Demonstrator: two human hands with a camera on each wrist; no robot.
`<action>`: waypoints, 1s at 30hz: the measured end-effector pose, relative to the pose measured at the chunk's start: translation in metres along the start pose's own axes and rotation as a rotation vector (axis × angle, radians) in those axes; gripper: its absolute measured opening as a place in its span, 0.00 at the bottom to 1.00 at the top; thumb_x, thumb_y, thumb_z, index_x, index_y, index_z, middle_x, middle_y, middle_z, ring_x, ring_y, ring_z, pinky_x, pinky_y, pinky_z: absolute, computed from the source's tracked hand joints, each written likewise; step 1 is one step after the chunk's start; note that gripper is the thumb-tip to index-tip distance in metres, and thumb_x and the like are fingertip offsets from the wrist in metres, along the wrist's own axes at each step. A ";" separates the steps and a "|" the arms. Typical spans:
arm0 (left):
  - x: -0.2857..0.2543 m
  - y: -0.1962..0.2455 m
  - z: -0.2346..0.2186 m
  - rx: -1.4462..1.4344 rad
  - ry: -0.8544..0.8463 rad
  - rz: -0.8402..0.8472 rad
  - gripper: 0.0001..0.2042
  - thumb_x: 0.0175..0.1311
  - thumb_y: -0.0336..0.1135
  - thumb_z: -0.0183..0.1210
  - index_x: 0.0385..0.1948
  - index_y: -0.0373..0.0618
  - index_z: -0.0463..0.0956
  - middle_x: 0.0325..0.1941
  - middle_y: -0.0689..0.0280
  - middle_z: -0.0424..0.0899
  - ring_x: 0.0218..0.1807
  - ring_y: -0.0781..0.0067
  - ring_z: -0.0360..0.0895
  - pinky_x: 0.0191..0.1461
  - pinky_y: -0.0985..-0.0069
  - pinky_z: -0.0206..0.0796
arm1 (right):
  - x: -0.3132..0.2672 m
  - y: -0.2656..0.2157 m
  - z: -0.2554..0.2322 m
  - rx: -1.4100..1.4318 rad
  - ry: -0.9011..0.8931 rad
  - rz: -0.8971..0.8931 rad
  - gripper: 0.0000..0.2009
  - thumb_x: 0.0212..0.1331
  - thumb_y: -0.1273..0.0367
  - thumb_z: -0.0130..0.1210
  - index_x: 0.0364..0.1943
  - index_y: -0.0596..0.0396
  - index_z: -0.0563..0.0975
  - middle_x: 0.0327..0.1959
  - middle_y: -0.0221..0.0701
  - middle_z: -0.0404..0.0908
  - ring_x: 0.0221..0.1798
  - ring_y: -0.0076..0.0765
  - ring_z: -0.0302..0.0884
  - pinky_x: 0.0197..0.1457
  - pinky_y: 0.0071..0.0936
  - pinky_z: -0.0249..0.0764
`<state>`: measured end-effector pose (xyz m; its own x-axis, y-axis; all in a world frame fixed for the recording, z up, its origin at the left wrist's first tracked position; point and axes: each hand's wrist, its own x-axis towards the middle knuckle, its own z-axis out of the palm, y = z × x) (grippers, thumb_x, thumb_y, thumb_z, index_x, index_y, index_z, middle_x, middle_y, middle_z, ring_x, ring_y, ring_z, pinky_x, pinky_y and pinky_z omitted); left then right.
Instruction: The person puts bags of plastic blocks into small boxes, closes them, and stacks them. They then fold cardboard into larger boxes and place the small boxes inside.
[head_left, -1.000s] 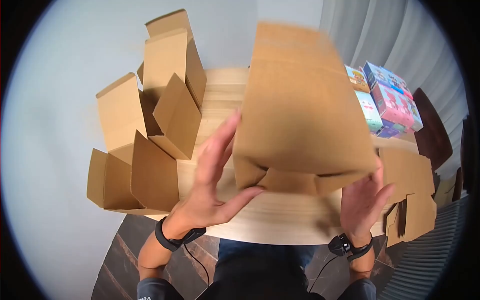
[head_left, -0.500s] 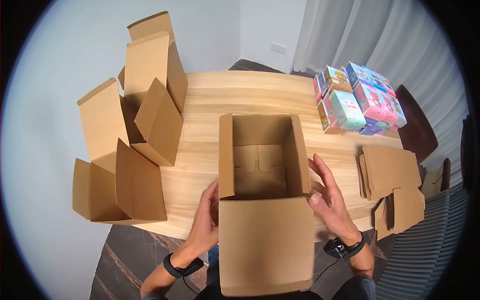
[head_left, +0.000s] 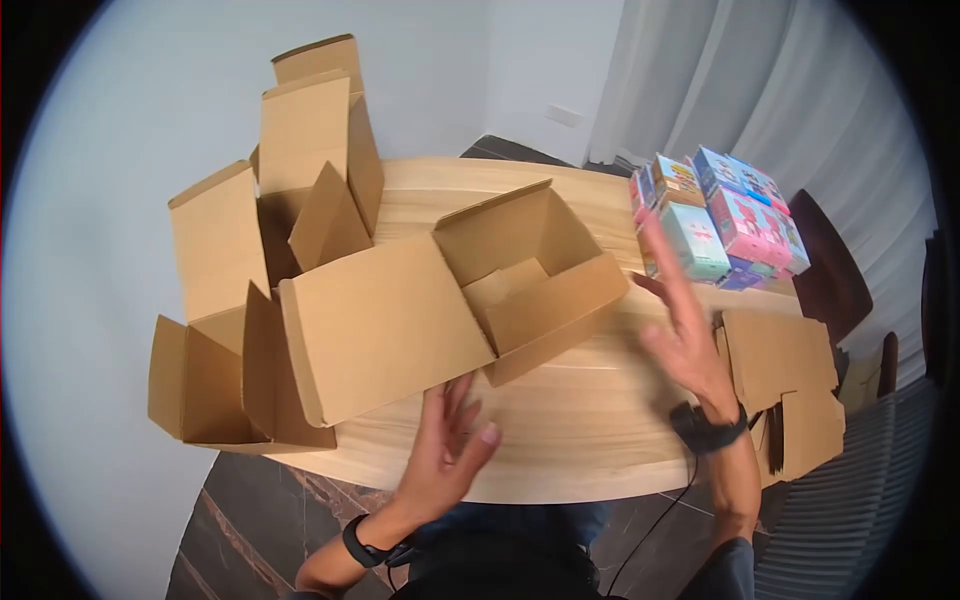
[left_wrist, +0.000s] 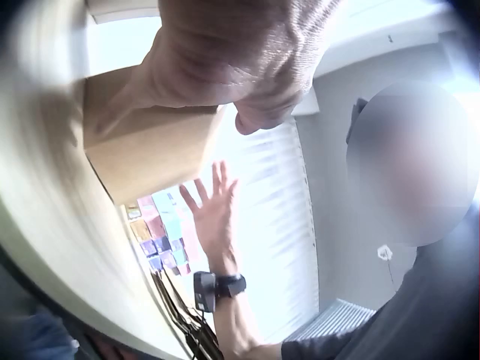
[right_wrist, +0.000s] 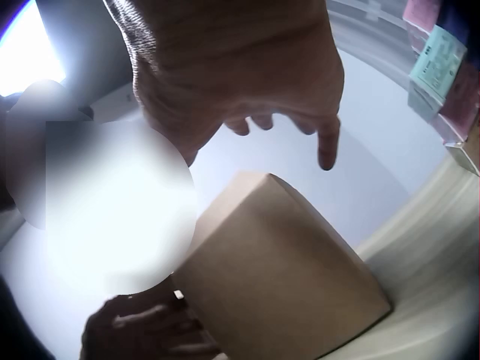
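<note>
Since half a second ago the box (head_left: 560, 315) has swung round and slid away from me, so its lid (head_left: 390, 330), which pointed at my body, now reaches off to the left, and my right hand (head_left: 685, 345) has come off its side. The box stands near the middle of the counter (head_left: 560, 450), mouth up, its inside showing; whether its base sits flat I cannot tell. My left hand (head_left: 450, 460) is at the lid's near edge, fingers loosely bent with the thumb held apart; the tips go under the lid, and I cannot tell if they touch it. My right hand is in the air just beside the box, blurred, its fingers spread and holding nothing. In the head view the lid overlaps the open cartons (head_left: 215, 240) along the left. Beyond my right hand, the coloured boxes (head_left: 745, 225) are grouped at the counter's far right, with the flat cardboard (head_left: 780, 355) nearer me. A dark chair (head_left: 830, 255) is past them, and a pale curtain (head_left: 690, 80) hangs behind
</note>
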<state>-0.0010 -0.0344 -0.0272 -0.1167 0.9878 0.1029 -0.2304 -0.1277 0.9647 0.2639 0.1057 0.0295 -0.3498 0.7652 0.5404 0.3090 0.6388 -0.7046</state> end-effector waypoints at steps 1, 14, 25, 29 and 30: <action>0.000 0.002 0.002 -0.009 -0.015 0.000 0.30 0.76 0.38 0.58 0.71 0.29 0.58 0.69 0.51 0.68 0.74 0.54 0.65 0.79 0.62 0.55 | 0.004 0.006 -0.002 0.028 -0.050 -0.008 0.44 0.62 0.55 0.66 0.80 0.52 0.58 0.73 0.45 0.67 0.70 0.49 0.68 0.69 0.44 0.68; 0.140 0.037 -0.004 0.457 -0.027 0.039 0.20 0.78 0.49 0.56 0.38 0.37 0.77 0.31 0.61 0.78 0.34 0.72 0.71 0.36 0.73 0.64 | -0.040 -0.086 0.005 -0.762 -0.467 -0.217 0.24 0.54 0.69 0.67 0.57 0.59 0.80 0.41 0.31 0.81 0.38 0.36 0.81 0.34 0.32 0.78; 0.070 0.007 -0.006 0.666 -0.184 0.657 0.16 0.72 0.24 0.56 0.60 0.35 0.73 0.62 0.47 0.76 0.63 0.52 0.79 0.61 0.62 0.74 | 0.143 0.023 0.146 -0.957 -0.174 -0.344 0.05 0.56 0.73 0.58 0.36 0.53 0.79 0.33 0.37 0.82 0.35 0.42 0.83 0.34 0.38 0.74; 0.102 -0.068 -0.034 0.383 -0.282 0.124 0.14 0.79 0.33 0.54 0.58 0.33 0.74 0.59 0.58 0.78 0.57 0.66 0.82 0.54 0.70 0.77 | 0.209 0.035 0.206 -0.808 -0.066 -0.471 0.04 0.59 0.71 0.59 0.31 0.55 0.82 0.29 0.44 0.86 0.32 0.52 0.86 0.30 0.48 0.73; 0.108 -0.078 -0.036 0.164 -0.175 -0.068 0.15 0.79 0.35 0.54 0.58 0.34 0.74 0.57 0.59 0.79 0.53 0.69 0.83 0.51 0.73 0.78 | 0.219 0.034 0.219 -0.816 -0.057 -0.474 0.04 0.59 0.71 0.59 0.31 0.55 0.82 0.29 0.44 0.86 0.32 0.52 0.86 0.30 0.48 0.73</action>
<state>-0.0303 0.0786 -0.0998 0.0661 0.9958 0.0633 -0.0700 -0.0586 0.9958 0.0045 0.2779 0.0230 -0.6337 0.4202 0.6495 0.6392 0.7573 0.1338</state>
